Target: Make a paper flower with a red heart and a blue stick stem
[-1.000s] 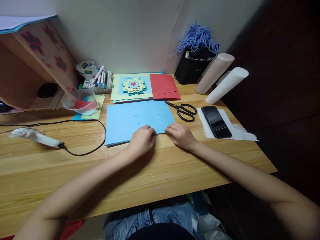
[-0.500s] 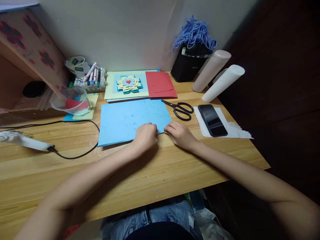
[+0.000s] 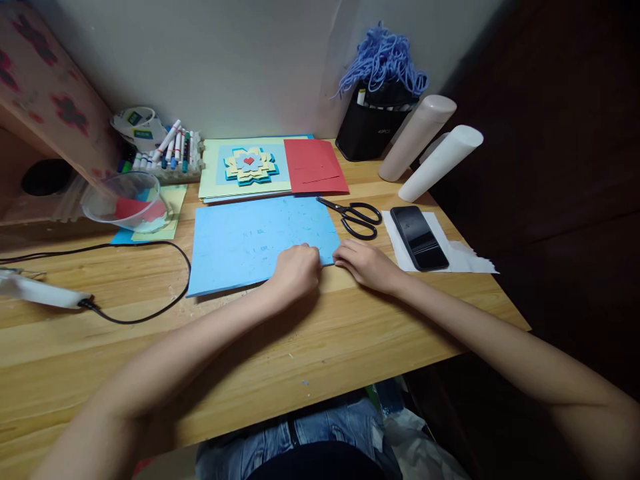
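Observation:
A blue sheet or board [image 3: 250, 240] with small dark marks lies on the wooden table, its near edge slightly raised. My left hand [image 3: 297, 270] is curled closed on that near edge, right of its middle. Close beside it, my right hand [image 3: 363, 263] pinches the sheet's near right corner. The fingertips of both hands are partly hidden. Black-handled scissors [image 3: 353, 217] lie just right of the sheet. Behind it are a card with a layered paper flower [image 3: 250, 165] and a red paper [image 3: 315, 167].
A phone [image 3: 420, 237] rests on white tissue at the right. Two bottles [image 3: 417, 137] and a black pen case [image 3: 373, 127] stand behind. At the left are a clear bowl [image 3: 125, 203], markers [image 3: 175, 150] and a black cable [image 3: 140, 320].
The whole view has shifted a little. My hands have moved slightly to the right along the sheet's near edge, and both remain closed.

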Available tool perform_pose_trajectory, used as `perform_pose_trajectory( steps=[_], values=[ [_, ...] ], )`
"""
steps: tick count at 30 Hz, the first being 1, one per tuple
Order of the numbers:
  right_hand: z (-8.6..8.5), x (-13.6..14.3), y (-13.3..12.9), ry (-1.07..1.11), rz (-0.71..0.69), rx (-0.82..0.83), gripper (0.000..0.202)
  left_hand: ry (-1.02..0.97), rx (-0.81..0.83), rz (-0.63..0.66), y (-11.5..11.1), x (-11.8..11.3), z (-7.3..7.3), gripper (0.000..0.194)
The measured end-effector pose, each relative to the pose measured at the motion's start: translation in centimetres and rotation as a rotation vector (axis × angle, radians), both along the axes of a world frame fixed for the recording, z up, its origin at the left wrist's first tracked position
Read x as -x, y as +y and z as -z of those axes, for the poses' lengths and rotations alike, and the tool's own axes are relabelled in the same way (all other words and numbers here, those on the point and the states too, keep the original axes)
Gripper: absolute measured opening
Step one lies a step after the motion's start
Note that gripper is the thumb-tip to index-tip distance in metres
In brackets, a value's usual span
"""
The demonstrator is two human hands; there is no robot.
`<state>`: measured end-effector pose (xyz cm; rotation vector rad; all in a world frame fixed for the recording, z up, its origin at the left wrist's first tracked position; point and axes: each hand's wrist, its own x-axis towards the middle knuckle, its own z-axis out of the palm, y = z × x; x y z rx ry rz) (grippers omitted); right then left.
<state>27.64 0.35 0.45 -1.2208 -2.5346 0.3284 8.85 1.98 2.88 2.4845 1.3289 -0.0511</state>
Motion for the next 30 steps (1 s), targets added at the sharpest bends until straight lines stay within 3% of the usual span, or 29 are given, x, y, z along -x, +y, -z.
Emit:
perform_pose_trajectory(
  steps=[4, 11, 17, 23, 30],
  values=[
    [-0.3, 0.4, 0.0, -0.020, 0.035, 0.036, 0.016, 0.091, 0.022, -0.004, 0.0, -0.6, -1.0, 0.024],
    [-2.1, 0.9, 1.3, 0.043, 0.316, 0.405, 0.008, 0.177, 0.167, -0.102, 2.2, -1.6, -2.4, 0.028],
    [-2.5, 0.7, 2.6, -0.087, 0.451, 0.435, 0.023, 0.220, 0.227, -0.118, 3.7, -1.1, -2.4, 0.041],
    [-3.5, 0.6, 4.3, -0.310, 0.445, 0.582, 0.035, 0.205, 0.206, -0.127, 4.0, -0.5, -1.9, 0.041],
    [-5.0, 2.5, 4.9, -0.543, 0.293, 0.674, 0.040, 0.244, 0.232, -0.111, 3.8, -0.9, -2.8, 0.037]
  ],
)
